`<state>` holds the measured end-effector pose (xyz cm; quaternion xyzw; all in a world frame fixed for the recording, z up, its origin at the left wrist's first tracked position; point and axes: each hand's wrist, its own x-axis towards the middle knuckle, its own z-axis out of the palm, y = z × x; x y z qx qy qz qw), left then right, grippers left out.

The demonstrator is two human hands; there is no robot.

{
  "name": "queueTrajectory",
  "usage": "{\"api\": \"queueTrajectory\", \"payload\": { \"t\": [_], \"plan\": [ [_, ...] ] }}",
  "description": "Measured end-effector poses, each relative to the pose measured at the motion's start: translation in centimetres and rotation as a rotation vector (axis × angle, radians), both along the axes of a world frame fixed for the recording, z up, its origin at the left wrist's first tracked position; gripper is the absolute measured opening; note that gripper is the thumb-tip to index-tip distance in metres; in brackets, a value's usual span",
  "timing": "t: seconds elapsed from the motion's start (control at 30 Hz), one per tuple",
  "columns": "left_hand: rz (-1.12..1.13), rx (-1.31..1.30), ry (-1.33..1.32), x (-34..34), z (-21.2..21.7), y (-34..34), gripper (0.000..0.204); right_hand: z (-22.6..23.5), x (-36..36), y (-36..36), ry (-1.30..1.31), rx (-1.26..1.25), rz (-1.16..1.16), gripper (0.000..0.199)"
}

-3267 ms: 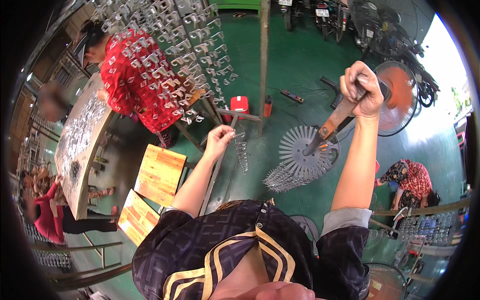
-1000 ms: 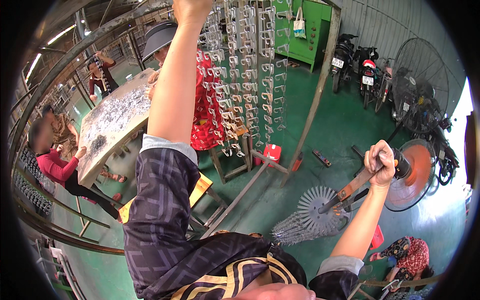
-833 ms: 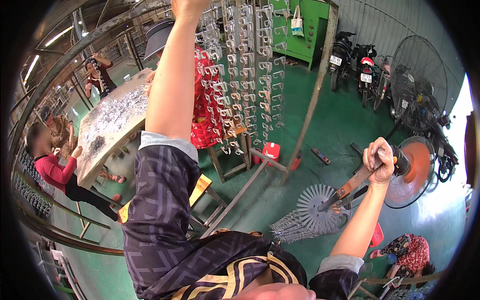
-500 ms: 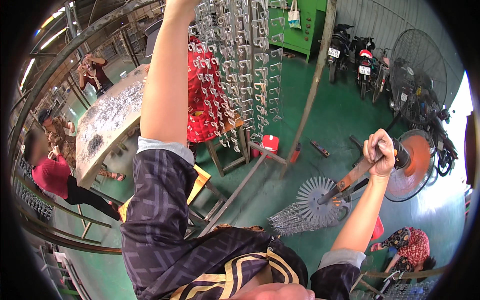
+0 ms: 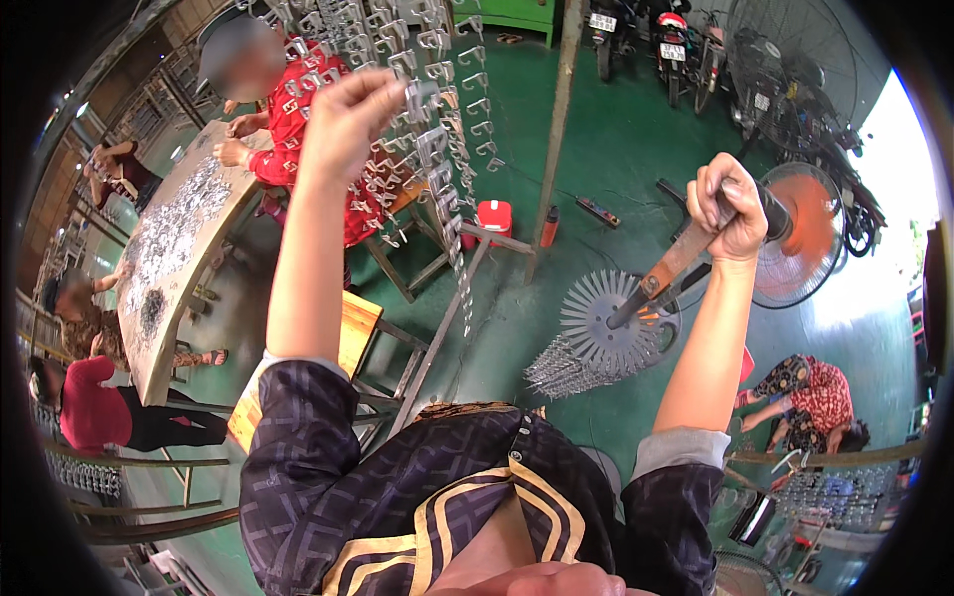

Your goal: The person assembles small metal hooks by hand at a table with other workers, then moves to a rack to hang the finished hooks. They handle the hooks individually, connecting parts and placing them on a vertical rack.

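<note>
My left hand (image 5: 348,124) is raised at upper left, thumb and fingers pinched on a strand of metal hooks (image 5: 445,189). That strand hangs down in front of other hanging strands of small silver hooks (image 5: 373,40). My right hand (image 5: 730,209) is closed round the top end of a flat, rusty brown bar (image 5: 678,260). At the bar's lower end is a round grey metal disc (image 5: 594,316) with slots round its rim. A bundle of strung metal pieces (image 5: 561,366) hangs beside the disc, at its lower left.
A co-worker in red (image 5: 298,124) sits behind the hanging strands at a table (image 5: 149,343) strewn with small metal parts. Other people are at far left and lower right. A metal post (image 5: 558,129), a red box (image 5: 494,216), a fan (image 5: 803,233) and motorbikes (image 5: 671,60) stand beyond.
My left hand has come down from the top edge, with a strand of metal hooks now hanging from its fingers. My right hand keeps its hold on the bar. The view has shifted.
</note>
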<state>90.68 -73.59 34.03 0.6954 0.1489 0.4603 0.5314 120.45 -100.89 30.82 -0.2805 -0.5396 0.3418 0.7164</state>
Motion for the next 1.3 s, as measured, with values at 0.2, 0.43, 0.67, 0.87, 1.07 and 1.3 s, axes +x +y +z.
{"api": "queueTrajectory", "payload": {
  "t": [0.2,0.43,0.67,0.87,1.07,1.3],
  "plan": [
    [-0.181,-0.106,0.168,1.7,-12.4,-2.7,0.009,0.1,0.0,0.3,-0.008,-0.008,0.027,0.022],
    [-0.521,-0.217,0.297,5.5,-26.4,-5.6,0.007,0.2,0.3,0.3,0.011,-0.008,0.091,0.023],
    [-0.704,-0.295,0.487,8.6,-35.8,-8.0,0.007,0.1,0.5,0.6,0.047,-0.011,0.149,0.024],
    [-0.793,-0.257,0.593,10.4,-38.0,-10.2,0.009,0.1,0.8,0.6,0.053,-0.007,0.171,0.024],
    [-0.82,-0.166,0.635,11.3,-37.8,-10.7,0.009,0.0,1.0,0.7,0.056,-0.005,0.174,0.024],
    [-0.871,-0.182,0.623,11.2,-37.3,-10.6,0.008,0.0,1.3,0.6,0.056,-0.003,0.183,0.024]
  ]
}}
